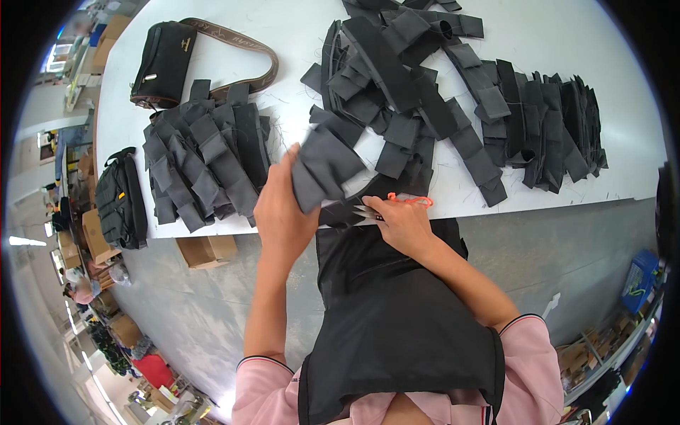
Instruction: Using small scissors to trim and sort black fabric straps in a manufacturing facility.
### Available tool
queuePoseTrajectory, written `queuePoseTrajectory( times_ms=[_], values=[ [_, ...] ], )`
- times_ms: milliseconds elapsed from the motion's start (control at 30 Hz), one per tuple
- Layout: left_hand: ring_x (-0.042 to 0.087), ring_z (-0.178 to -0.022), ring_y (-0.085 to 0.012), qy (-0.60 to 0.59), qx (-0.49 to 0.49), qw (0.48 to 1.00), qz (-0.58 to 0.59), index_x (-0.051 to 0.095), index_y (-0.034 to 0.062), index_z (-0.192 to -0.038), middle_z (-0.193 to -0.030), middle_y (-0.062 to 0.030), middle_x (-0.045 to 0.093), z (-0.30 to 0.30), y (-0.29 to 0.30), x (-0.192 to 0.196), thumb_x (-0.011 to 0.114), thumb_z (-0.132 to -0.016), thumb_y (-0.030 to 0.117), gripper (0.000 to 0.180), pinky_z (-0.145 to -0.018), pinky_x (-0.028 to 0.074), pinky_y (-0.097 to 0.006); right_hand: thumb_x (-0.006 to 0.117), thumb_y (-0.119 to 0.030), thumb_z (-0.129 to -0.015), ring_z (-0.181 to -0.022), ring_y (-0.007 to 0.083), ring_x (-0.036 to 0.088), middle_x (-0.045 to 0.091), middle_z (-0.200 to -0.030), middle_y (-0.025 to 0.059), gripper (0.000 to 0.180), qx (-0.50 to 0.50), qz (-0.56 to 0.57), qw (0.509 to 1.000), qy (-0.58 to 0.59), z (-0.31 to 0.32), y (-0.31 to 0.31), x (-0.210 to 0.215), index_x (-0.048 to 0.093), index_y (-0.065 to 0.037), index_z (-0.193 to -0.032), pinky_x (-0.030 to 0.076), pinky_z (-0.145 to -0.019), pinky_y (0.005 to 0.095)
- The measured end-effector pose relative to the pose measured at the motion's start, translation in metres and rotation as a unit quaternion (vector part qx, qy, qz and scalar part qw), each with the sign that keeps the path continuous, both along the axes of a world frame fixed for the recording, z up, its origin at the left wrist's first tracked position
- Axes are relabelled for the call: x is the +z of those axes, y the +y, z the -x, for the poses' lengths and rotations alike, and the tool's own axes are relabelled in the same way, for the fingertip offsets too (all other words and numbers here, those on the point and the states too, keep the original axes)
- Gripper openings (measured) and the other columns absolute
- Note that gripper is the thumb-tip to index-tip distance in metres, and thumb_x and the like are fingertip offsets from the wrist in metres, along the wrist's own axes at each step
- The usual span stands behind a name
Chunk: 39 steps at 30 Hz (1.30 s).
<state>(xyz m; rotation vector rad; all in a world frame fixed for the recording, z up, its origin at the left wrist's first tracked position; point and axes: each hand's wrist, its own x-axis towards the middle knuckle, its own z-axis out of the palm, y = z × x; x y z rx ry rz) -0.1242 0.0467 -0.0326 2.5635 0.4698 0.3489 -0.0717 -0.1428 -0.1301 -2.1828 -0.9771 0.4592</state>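
My left hand [280,209] is closed around a dark grey fabric piece [326,164], raised over the table's front edge. Its outline is slightly blurred. Just to the right, my right hand [402,221] grips small thread snips [366,212], whose pale blades point left toward the fabric. An orange cord [414,199] shows by the right hand's fingers. Beyond both hands lies a loose heap of dark fabric strips [382,71], with thin loose threads around it. Part of a dark strip reaches under the hands at the table edge.
More fabric strips are stacked at the left [202,159] and at the right [545,127] of the white table [623,85]. A black bag [164,62] with a brown strap lies at the far left. A black backpack [122,202] hangs by the left edge. An open cardboard box [205,251] sits below.
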Motion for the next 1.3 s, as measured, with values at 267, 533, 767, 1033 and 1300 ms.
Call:
queuePoseTrajectory(
  times_ms=[267, 533, 767, 1033, 1300],
  values=[
    [0.057, -0.101, -0.0381, 0.083, 0.078, 0.985, 0.127, 0.035, 0.0013, -0.132, -0.112, -0.0209, 0.058, -0.005, 0.008, 0.007, 0.072, -0.069, 0.011, 0.073, -0.084, 0.045, -0.039, 0.068, -0.021, -0.077, -0.062, 0.0272, 0.060, 0.058, -0.086, 0.0074, 0.029, -0.050, -0.040, 0.997, 0.045, -0.003, -0.006, 0.049, 0.056, -0.008, -0.100, 0.044, -0.050, 0.0358],
    [0.057, -0.102, -0.0382, 0.081, 0.078, 0.987, 0.114, 0.035, 0.0018, -0.132, -0.113, -0.0203, 0.057, -0.004, 0.006, 0.013, 0.071, -0.070, 0.011, 0.072, -0.084, 0.045, -0.040, 0.071, -0.017, -0.073, -0.057, 0.0206, 0.057, 0.050, -0.086, 0.0041, 0.026, 0.022, -0.038, 0.999, -0.026, 0.001, 0.020, 0.067, 0.057, -0.009, -0.093, 0.043, -0.049, 0.0329],
    [0.057, -0.103, -0.0380, 0.084, 0.082, 0.986, 0.117, 0.035, 0.0020, -0.131, -0.114, -0.0203, 0.057, -0.007, 0.002, 0.023, 0.072, -0.069, 0.010, 0.072, -0.084, 0.045, -0.040, 0.072, -0.017, -0.071, -0.055, 0.0222, 0.056, 0.050, -0.081, 0.0050, 0.024, 0.055, -0.036, 0.995, -0.075, 0.006, 0.050, 0.055, 0.055, -0.006, -0.084, 0.042, -0.048, 0.0336],
    [0.059, -0.094, -0.0201, -0.029, 0.227, 0.908, 0.351, 0.048, -0.0044, -0.120, -0.105, -0.0123, 0.060, 0.035, 0.021, 0.065, 0.077, -0.065, 0.006, 0.063, -0.081, 0.047, -0.030, 0.070, -0.014, -0.073, -0.059, 0.0232, 0.057, 0.054, -0.086, 0.0057, 0.021, -0.017, -0.062, 0.998, -0.016, 0.000, -0.013, 0.058, 0.060, -0.005, -0.089, 0.045, -0.053, 0.0313],
    [0.053, -0.074, -0.0120, -0.020, 0.154, 0.896, 0.415, 0.052, -0.0004, -0.113, -0.086, -0.0031, 0.056, 0.056, 0.020, 0.086, 0.077, -0.063, 0.006, 0.056, -0.069, 0.045, -0.025, 0.062, -0.005, -0.075, -0.067, 0.0264, 0.061, 0.059, -0.073, 0.0051, 0.016, -0.092, -0.065, 0.992, 0.061, 0.009, -0.044, 0.042, 0.061, -0.009, -0.091, 0.047, -0.057, 0.0360]
  ],
)
